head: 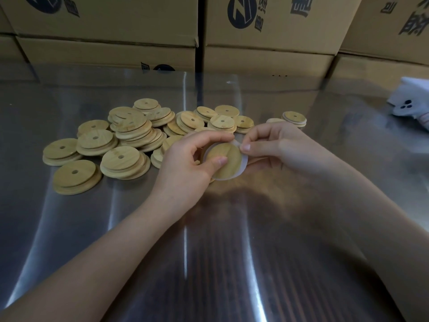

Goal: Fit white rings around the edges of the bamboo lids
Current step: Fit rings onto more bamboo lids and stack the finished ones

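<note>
Steel tabletop (pixel 232 252), shiny and streaked with bright reflections, fills the near and middle scene. Cardboard boxes (pixel 116 24) stacked in rows run along the far edge, printed with dark round logos and characters. White object (pixel 408 105) with dark spots sits at the far right edge, partly cut off; can't tell what it is.

Pile of lids (pixel 130 129) lies loose on the table left of centre and spreads toward the far centre. The lids are round bamboo discs, most with a small centre hole, many overlapping. A separate lid (pixel 294 118) lies far right of the pile.

Both hands are up over the table centre, just near of the pile. Left hand (pixel 185 163) grips one bamboo lid (pixel 226 163), thumb pressed on its face, fingers curled round the far rim. White ring (pixel 244 165) shows along the right and near edge of that lid. Right hand (pixel 278 145) pinches the ring between thumb and forefinger at the lid's far-right rim, other fingers curled.
</note>
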